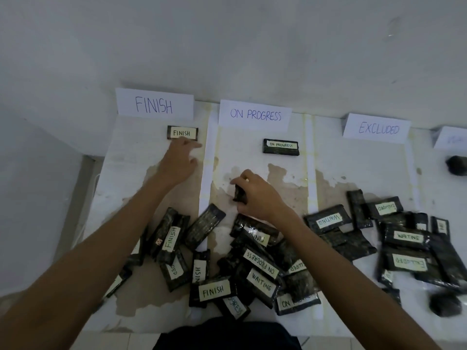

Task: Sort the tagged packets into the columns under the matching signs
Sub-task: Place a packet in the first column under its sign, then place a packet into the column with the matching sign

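Fingers loose, the left hand (180,159) touches the crosswise FINISH packet (182,132). The right hand (257,194) grips a dark packet (238,193) on end.

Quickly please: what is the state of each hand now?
Left hand: open, straight fingers at the FINISH packet edge.
Right hand: grips a dark packet; its tag is hidden.

One wide-angle camera, worn on the head, looks forward and steeply down from behind and above both grips. The left grip (178,159) and the right grip (260,195) with its packet (238,194) sit mid-frame, close below the lens; the signs (154,104) stand beyond them, the rightmost blurred, perhaps by edge distortion.
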A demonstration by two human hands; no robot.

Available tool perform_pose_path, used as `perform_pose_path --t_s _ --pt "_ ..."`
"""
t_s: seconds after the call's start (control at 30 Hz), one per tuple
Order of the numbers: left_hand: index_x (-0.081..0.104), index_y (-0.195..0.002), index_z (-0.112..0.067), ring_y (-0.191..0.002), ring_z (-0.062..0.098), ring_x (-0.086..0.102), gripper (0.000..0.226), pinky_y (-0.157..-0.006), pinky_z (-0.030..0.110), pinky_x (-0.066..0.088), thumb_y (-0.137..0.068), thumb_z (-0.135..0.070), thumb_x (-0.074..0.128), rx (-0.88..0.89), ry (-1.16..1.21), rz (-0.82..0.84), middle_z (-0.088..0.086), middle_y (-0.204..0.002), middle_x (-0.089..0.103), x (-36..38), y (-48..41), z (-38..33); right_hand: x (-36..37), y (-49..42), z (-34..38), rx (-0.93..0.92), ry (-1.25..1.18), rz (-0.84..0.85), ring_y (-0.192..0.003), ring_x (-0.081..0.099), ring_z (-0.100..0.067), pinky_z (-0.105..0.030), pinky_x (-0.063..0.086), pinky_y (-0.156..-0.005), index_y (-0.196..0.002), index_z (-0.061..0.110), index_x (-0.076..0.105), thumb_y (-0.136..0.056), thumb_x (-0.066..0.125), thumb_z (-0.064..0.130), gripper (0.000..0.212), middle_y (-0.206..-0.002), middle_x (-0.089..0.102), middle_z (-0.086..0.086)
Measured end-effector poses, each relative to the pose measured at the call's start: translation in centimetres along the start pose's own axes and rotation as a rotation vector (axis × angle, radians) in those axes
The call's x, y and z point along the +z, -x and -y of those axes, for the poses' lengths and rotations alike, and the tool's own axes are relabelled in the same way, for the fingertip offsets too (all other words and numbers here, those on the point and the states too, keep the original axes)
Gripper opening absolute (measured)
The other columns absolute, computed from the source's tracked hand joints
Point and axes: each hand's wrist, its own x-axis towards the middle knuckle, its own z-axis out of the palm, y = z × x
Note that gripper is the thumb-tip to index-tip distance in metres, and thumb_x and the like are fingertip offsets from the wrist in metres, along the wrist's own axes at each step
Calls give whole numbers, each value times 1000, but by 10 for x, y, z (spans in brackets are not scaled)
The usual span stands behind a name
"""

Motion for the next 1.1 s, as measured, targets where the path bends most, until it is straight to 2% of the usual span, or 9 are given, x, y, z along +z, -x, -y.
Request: perform_pose_path --t_s 0.17,0.3,0.37,0.47,0.6,0.67,0.77,0.87,1.1 --pt "52 -127 -22 -110 15 51 40 -97 32 42 -88 -16 59 -68 269 181 -1 -125 53 10 69 -56 -40 25 1 295 -762 -201 -96 62 -17 -23 55 -78 -124 15 56 -76 69 2 51 -112 56 -6" --pt "52 -128 -25 -109 11 53 40 -88 25 45 -89 -18 60 -155 461 238 -5 -124 56 22 103 -91 -43 48 -4 433 -1257 -259 -105 62 -27 -35 56 -87 -116 18 61 -75 66 -8 49 -118 57 -9" --pt "54 -126 -25 -109 13 56 38 -90 29 48 -89 -18 59 -200 537 243 -3 -123 59 27 112 -99 -40 58 -3 473 -1355 -282 -105 60 -28 -40 54 -90 -112 19 63 -73 63 -10 48 -122 54 -12" --pt "56 -124 -25 -107 16 57 35 -90 34 51 -90 -19 59 -252 582 225 -1 -122 59 27 119 -103 -38 68 2 504 -1389 -285 -93 62 -23 -40 53 -90 -124 7 56 -79 51 -20 53 -110 55 -9" --pt "57 -122 -23 -93 8 58 33 -67 13 49 -90 -14 58 -297 657 187 -2 -113 59 23 126 -104 -35 73 10 529 -1440 -319 -99 60 -31 -41 53 -89 -124 7 55 -79 54 -19 52 -113 56 -16" --pt "58 -121 -22 -92 9 59 33 -67 14 50 -89 -12 59 -299 660 164 -1 -112 60 21 129 -100 -33 75 13 502 -1275 -322 -103 61 -32 -39 53 -91 -122 13 56 -79 63 -10 49 -117 57 -14" --pt "60 -117 -24 -99 18 60 33 -81 26 53 -88 -9 60 -295 630 156 1 -114 61 17 131 -93 -32 77 19 348 -668 -266 -109 54 -17 -22 45 -93 -128 15 54 -78 74 9 54 -120 52 -4" --pt "58 -118 -25 -99 19 60 35 -80 27 53 -88 -6 58 -271 598 180 1 -116 59 11 127 -93 -29 80 17 138 -161 -228 -114 42 -20 -27 34 -102 -125 16 58 -75 75 21 53 -123 52 -4" --pt "61 -113 -25 -98 20 62 31 -90 39 53 -90 -5 55 -195 542 254 3 -110 62 5 117 -115 -40 100 16 -14 102 -152 -99 50 -31 -40 42 -88 -127 5 56 -75 76 21 58 -113 59 -13"
